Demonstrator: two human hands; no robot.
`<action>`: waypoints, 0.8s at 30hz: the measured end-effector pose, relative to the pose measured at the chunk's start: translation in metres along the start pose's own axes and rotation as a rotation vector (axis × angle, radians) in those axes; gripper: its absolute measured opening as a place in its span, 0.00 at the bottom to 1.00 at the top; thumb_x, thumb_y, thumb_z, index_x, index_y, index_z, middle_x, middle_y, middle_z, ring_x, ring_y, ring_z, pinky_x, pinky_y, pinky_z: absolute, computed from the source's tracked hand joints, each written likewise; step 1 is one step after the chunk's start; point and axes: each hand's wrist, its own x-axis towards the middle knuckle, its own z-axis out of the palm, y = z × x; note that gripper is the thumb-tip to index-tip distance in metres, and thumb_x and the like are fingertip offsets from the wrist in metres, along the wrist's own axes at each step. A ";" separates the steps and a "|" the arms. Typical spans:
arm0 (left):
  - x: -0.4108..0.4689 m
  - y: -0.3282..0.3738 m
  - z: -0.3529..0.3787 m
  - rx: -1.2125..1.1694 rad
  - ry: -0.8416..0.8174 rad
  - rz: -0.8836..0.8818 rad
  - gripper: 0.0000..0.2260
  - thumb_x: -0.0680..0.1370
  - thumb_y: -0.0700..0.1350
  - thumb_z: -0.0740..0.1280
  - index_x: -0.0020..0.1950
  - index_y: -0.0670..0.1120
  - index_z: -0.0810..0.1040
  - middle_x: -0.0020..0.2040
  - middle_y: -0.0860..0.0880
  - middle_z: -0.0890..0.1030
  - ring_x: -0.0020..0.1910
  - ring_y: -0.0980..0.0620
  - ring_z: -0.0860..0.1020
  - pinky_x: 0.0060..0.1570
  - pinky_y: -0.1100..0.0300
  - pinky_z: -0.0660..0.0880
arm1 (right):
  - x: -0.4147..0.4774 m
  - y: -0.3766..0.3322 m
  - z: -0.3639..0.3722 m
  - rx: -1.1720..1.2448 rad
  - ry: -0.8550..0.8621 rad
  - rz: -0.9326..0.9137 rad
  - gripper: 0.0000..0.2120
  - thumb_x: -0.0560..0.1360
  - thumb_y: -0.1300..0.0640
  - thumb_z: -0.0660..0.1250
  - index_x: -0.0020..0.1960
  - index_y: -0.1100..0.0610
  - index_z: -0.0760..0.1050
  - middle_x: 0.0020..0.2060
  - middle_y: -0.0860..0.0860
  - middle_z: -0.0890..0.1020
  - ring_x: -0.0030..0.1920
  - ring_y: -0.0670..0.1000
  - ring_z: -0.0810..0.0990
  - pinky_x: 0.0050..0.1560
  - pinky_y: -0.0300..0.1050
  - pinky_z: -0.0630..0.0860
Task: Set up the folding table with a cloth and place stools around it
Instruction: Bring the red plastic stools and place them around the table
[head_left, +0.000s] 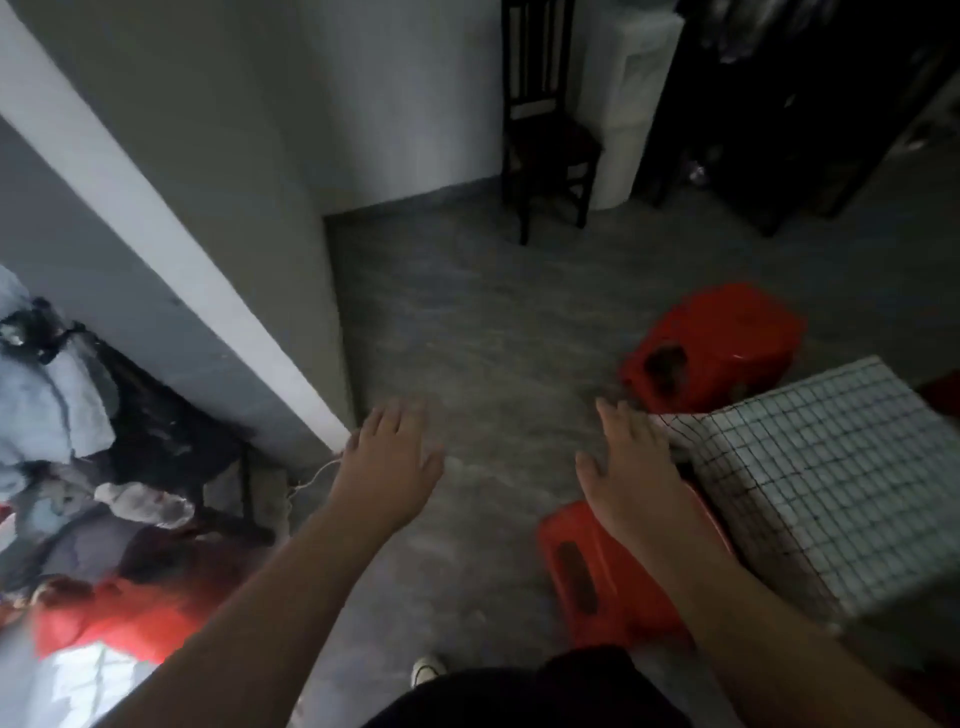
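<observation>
Cloth-covered table (810, 467): just right of right hand (628, 467), corner by fingers; contact unclear.
Red stool 1 (727, 338): beyond right hand, beside table.
Red stool 2 (597, 571): beneath right wrist.
Left hand (389, 462), right hand: both flat, fingers spread, holding nothing.
</observation>
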 end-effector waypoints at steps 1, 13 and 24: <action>0.017 0.002 -0.004 0.017 -0.013 0.057 0.30 0.81 0.58 0.58 0.79 0.46 0.58 0.77 0.42 0.64 0.76 0.40 0.61 0.73 0.44 0.60 | 0.000 0.003 0.002 0.012 0.017 0.060 0.32 0.79 0.46 0.59 0.80 0.55 0.56 0.78 0.58 0.61 0.78 0.57 0.56 0.77 0.49 0.50; 0.136 0.146 0.040 0.054 -0.192 0.573 0.29 0.81 0.56 0.60 0.79 0.45 0.59 0.77 0.43 0.64 0.76 0.44 0.62 0.75 0.49 0.59 | -0.023 0.092 0.003 0.138 0.210 0.628 0.33 0.78 0.47 0.62 0.80 0.55 0.57 0.78 0.57 0.61 0.78 0.57 0.56 0.78 0.54 0.54; 0.174 0.253 0.103 0.037 -0.418 0.883 0.30 0.81 0.55 0.62 0.80 0.48 0.57 0.79 0.44 0.61 0.78 0.46 0.58 0.77 0.50 0.56 | -0.051 0.152 0.011 0.225 0.337 1.032 0.35 0.74 0.43 0.59 0.78 0.53 0.60 0.75 0.56 0.66 0.75 0.58 0.62 0.74 0.59 0.63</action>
